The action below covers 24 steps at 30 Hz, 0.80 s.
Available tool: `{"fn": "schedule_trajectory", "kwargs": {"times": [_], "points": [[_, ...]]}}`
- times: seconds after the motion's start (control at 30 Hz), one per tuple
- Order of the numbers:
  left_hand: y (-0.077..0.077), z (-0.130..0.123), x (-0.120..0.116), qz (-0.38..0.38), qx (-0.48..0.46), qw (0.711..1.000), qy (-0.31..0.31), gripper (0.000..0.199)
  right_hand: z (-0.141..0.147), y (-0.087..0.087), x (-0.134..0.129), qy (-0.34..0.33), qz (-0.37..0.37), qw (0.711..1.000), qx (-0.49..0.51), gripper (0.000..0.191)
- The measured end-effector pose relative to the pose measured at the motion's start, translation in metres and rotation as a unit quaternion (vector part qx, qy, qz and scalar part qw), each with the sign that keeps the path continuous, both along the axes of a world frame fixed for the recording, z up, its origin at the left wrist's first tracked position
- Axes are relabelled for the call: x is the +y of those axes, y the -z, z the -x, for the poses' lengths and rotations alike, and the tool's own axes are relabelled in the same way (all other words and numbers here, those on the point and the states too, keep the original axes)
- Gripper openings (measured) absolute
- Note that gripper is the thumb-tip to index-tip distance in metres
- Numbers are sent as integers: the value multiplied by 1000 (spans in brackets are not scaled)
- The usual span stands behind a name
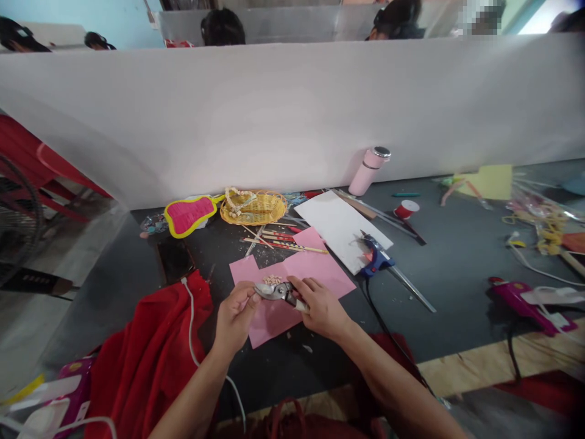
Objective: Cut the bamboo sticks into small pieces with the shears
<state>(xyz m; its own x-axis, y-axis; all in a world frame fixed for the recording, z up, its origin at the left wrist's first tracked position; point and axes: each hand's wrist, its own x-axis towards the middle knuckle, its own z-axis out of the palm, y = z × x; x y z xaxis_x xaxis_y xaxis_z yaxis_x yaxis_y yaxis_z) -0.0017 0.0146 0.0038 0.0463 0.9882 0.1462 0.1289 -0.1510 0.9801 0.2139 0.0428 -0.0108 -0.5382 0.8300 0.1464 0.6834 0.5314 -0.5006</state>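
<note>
Pruning shears (274, 291) are held by their pale handle in my right hand (320, 305), whose fingers are wrapped round it. The blades point left and meet the fingertips of my left hand (236, 317). Those fingers are pinched together; what they hold is too small to make out. Below the shears lies pink paper (272, 323), with a small heap of short pale pieces (272, 280) on it just behind the blades. Several thin sticks (283, 242) with red marks lie farther back, partly over the pink paper.
A yellow wicker basket (262, 209), white paper (342, 231), a blue glue gun (377, 259) and a pink bottle (368, 172) stand or lie farther back. Red cloth (146, 347) and a white cable are at the left. A white partition (274, 116) closes off the back.
</note>
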Motion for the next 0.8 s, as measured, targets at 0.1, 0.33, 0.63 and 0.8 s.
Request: {"fn": "schedule_trajectory", "kwargs": {"times": [0.1,0.33,0.63,0.8], "points": [[-1,0,-1,-1,-1,1000,2,16,1,-2,-2,10,2,1000,-4,43],[-1,-1,-1,4,-4,1000,-4,20,0,4,3,5,-25,999,-25,45],[7,-1,0,59,-101,992,40,22,-6,5,6,-24,-21,999,-17,65],[9,-3,1,102,-159,981,32,19,-7,11,10,-1,-68,997,36,57]]}}
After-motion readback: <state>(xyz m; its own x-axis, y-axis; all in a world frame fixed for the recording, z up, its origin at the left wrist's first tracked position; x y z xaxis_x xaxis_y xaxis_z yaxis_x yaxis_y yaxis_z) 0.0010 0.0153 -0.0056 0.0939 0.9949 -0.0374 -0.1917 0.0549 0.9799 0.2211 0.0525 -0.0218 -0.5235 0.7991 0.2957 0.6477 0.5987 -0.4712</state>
